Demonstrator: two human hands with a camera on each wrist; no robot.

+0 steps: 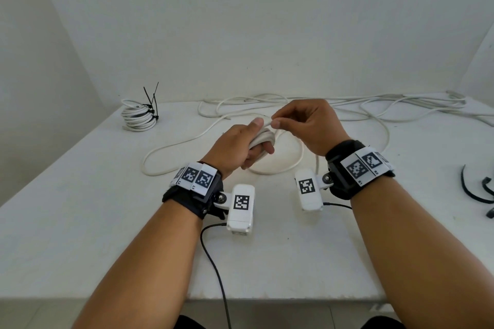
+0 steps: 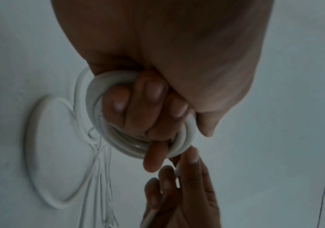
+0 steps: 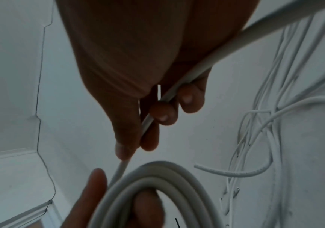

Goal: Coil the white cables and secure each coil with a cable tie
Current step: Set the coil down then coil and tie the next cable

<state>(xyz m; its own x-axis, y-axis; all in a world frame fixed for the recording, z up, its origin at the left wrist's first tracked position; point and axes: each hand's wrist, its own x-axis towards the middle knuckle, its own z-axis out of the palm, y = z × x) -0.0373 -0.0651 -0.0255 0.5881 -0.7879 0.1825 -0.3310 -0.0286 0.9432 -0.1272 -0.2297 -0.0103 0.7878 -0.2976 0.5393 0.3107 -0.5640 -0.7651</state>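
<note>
White tabletop [image 1: 80, 195] carries, far left, a finished white cable bundle cinched with black ties [image 1: 137, 115]. Centre, the left hand [image 1: 238, 147] grips the small white cable coil [image 1: 263, 139]; the right hand [image 1: 307, 125] pinches the trailing strand [image 3: 177, 88]. Each wrap probably wants steady tension and matching loop size.

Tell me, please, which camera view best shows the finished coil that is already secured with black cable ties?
The head view: the finished coil sits whole at the table's far left, its black cable ties sticking up. Neither wrist view shows it; they show only the new coil gripped by the left hand and the cable strand pinched by the right hand.
</note>
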